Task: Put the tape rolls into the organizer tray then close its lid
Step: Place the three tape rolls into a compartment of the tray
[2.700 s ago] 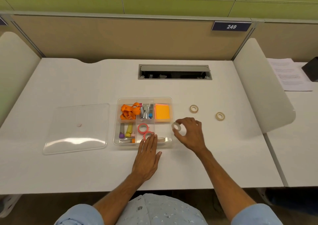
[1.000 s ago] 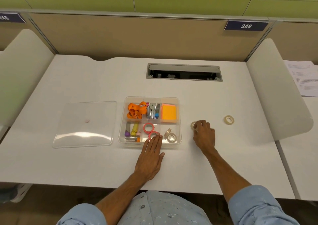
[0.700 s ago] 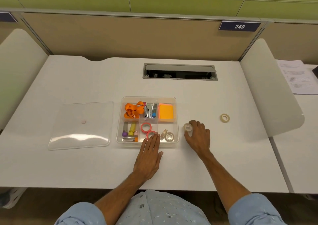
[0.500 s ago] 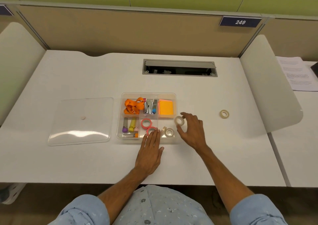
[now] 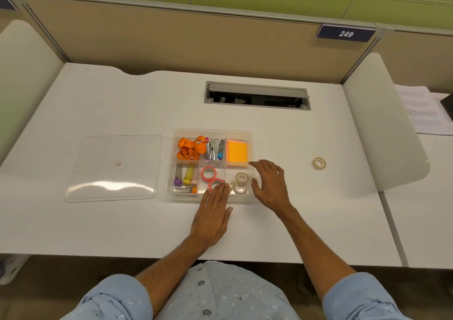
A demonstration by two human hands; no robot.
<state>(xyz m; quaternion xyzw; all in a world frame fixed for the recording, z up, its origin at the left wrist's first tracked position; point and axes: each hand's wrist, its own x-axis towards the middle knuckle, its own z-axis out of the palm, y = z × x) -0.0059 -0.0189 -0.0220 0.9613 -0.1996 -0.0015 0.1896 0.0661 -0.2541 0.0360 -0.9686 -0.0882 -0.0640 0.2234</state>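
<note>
Desk (image 5: 98, 221) space at the left is taken by the clear lid (image 5: 112, 167), laid flat and apart from the tray (image 5: 212, 131). Beside it the tray is seen open, its back compartments filled with an orange strap (image 5: 190, 148), a stapler (image 5: 214, 149) and an orange pad (image 5: 237, 152). Markers (image 5: 186, 177) are kept in the front left compartment, two pink rolls (image 5: 208, 173) in the middle one. The left hand (image 5: 213, 218) is laid flat on the desk, fingers together and straight, their tips resting on the tray's front edge by the nearer pink roll; nothing is held. Three beige rolls (image 5: 242, 178) appear to be lodged in the front right compartment, though the smallest is hard to make out. The right hand (image 5: 269, 185) is held just beside the tray's right wall, fingers and thumb spread apart and empty. One beige roll (image 5: 319, 163) is left on the desk, well apart to the right.
</note>
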